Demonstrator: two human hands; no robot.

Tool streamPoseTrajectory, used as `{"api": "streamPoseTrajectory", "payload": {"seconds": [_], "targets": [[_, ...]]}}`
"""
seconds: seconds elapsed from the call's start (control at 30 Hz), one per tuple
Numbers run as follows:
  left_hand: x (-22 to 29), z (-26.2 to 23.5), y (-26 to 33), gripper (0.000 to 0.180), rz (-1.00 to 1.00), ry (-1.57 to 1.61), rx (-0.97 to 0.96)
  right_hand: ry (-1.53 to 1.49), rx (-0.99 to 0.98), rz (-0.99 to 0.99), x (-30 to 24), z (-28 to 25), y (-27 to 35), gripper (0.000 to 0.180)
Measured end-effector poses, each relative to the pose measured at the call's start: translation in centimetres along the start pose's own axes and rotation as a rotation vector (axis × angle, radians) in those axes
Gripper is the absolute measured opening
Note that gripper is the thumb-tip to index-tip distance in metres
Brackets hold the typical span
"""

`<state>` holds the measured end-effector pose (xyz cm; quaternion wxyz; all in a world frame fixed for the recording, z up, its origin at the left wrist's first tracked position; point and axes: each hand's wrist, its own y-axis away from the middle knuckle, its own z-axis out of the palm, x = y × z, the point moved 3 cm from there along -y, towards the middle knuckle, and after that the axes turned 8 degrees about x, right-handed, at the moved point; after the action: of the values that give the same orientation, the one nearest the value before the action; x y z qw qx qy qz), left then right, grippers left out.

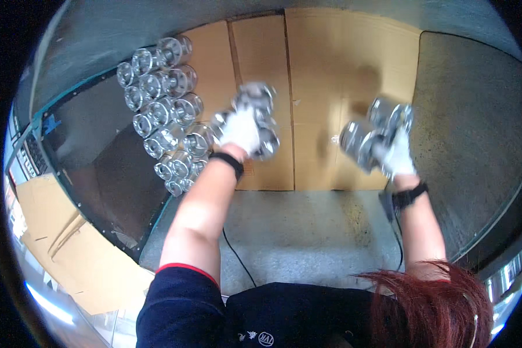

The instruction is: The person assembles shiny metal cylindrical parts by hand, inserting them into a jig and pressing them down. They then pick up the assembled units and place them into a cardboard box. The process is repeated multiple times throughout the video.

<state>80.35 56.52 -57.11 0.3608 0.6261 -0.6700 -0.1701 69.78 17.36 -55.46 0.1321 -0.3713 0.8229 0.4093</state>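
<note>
Dark sleeve [180, 301] & red hair [435, 301] closest to cam. L hand [240, 130], white glove, clamped on cluster of shiny metal parts [261, 116]. R hand [395, 153], gloved, grips second metal cluster [371, 130]. Hands apart, both over cardboard sheet [330, 58]. Stacked metal parts [165, 110] just left of L hand.

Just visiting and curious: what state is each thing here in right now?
Left hand: gloved, shut on shiny metal parts.
Right hand: gloved, shut on a second metal bunch.
Stacked metal parts: resting in rows, untouched.
Cardboard sheet: lying flat on the floor.
</note>
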Motion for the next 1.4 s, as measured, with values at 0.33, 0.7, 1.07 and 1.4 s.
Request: {"api": "streamPoseTrajectory", "payload": {"seconds": [0.33, 0.7, 1.07, 1.4], "targets": [[5.6, -6.2, 27.0, 0.07, 0.4, 0.487, -0.139, 0.049, -0.067, -0.115, -14.7, -16.1, 30.3, 0.077], [5.1, -15.3, 37.5, 0.071, 0.22, -0.044, 0.377, -0.225, 0.65, 0.002, -10.4, -43.2, 54.7, 0.07], [17.7, -15.6, 47.9, 0.083, 0.146, 0.136, 0.321, -0.154, 0.683, 0.438, 14.2, -59.3, 58.4, 0.083], [50.5, -15.3, 55.0, 0.063, 0.94, -0.049, 0.272, 0.26, 0.749, 0.71, 33.4, -69.6, 51.8, 0.064]]}}
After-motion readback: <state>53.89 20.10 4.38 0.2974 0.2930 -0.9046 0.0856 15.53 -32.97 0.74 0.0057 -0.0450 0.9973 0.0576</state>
